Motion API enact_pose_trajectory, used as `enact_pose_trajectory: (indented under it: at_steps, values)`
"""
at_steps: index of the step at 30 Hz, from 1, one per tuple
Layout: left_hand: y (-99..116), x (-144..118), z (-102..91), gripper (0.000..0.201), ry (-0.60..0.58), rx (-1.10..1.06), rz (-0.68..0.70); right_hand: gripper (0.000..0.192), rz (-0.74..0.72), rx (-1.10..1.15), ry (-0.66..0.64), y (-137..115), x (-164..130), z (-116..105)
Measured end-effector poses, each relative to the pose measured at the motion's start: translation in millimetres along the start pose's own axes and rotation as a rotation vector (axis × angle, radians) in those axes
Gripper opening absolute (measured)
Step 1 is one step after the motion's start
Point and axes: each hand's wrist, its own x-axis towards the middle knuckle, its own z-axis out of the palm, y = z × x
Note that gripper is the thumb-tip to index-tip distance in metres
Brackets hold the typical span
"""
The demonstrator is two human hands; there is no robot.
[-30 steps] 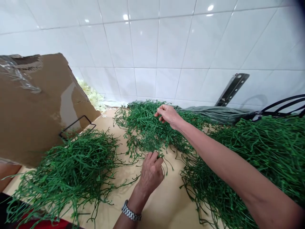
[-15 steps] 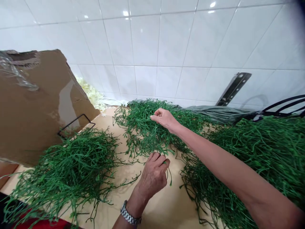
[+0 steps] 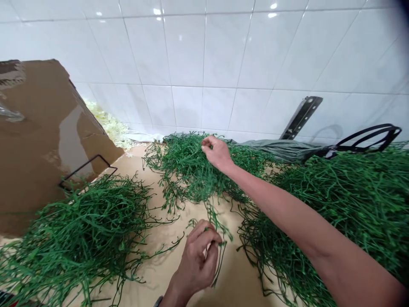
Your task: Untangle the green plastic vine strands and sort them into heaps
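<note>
We are pulling one green sprig (image 3: 213,221) from the middle pile (image 3: 188,170): left hand (image 3: 196,260) pinching it closed, right hand (image 3: 217,152) pinching stems there

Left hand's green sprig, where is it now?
Head view, low centre: the left hand pinches the green sprig above the tan tabletop, just below the middle pile.

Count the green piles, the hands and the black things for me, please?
Green sprig heaps: 3 (left heap, middle heap, right heap)
Hands: 2 (left hand, right hand)
Black things: 3 (metal bracket, wire frame, straps)
Total: 8
</note>
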Motion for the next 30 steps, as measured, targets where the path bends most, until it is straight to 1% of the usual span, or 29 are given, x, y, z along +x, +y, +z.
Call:
enact_pose_trajectory:
  at_steps: [3,5,6,7,8,10,12,13,15,17,19,21,22,23,24,25,26,28,29,30]
  values:
    - [1,-17,-12.1,0.017,0.05,-0.221,-0.149,0.012,-0.03,-0.004,0.183,1,35,-20]
    - [1,-23,-23.3,0.012,0.144,-0.366,-0.224,0.016,-0.044,-0.02,0.317,4,58,-30]
    - [2,-24,-29.6,0.011,0.199,-0.435,-0.253,0.018,-0.039,-0.067,0.354,7,67,-33]
    - [4,-24,-35.9,0.012,0.256,-0.491,-0.267,0.02,-0.019,-0.158,0.35,12,72,-35]
    - [6,-23,-42.1,0.014,0.309,-0.534,-0.271,0.022,0.015,-0.278,0.301,17,75,-35]
    - [13,-19,-52.7,0.016,0.386,-0.571,-0.25,0.022,0.102,-0.506,0.129,31,71,-33]
    - [20,-15,-59.6,0.013,0.439,-0.573,-0.224,0.023,0.175,-0.62,-0.032,44,61,-30]
    - [23,-13,-61.7,0.012,0.455,-0.579,-0.212,0.025,0.195,-0.638,-0.076,49,56,-31]
    - [25,-11,-63.4,0.011,0.467,-0.598,-0.178,0.029,0.204,-0.661,-0.111,54,50,-36]
    - [25,-9,-62.7,0.01,0.458,-0.618,-0.148,0.031,0.198,-0.699,-0.123,50,48,-46]
    - [23,-6,-60.3,0.01,0.429,-0.62,-0.11,0.03,0.151,-0.766,-0.116,35,44,-58]
    - [21,-2,-56.9,0.01,0.4,-0.608,-0.058,0.027,0.044,-0.812,-0.109,12,34,-68]
    - [20,1,-54.9,0.01,0.381,-0.599,-0.031,0.027,-0.02,-0.8,-0.125,0,25,-72]
    - [19,3,-52.7,0.01,0.361,-0.592,-0.007,0.028,-0.077,-0.75,-0.17,-13,15,-74]
    - [17,6,-50.4,0.01,0.345,-0.588,0.01,0.031,-0.108,-0.673,-0.245,-25,3,-76]
    - [16,8,-48.0,0.01,0.328,-0.588,0.024,0.035,-0.117,-0.582,-0.372,-35,-9,-76]
    - [14,10,-45.4,0.01,0.312,-0.59,0.038,0.038,-0.11,-0.484,-0.527,-44,-22,-76]
    - [11,13,-39.7,0.012,0.291,-0.599,0.061,0.041,-0.071,-0.276,-0.801,-53,-45,-76]
    - [10,14,-36.6,0.013,0.282,-0.595,0.071,0.042,-0.027,-0.158,-0.894,-54,-55,-75]
    - [9,15,-33.3,0.013,0.268,-0.581,0.078,0.043,0.031,-0.043,-0.947,-53,-65,-75]
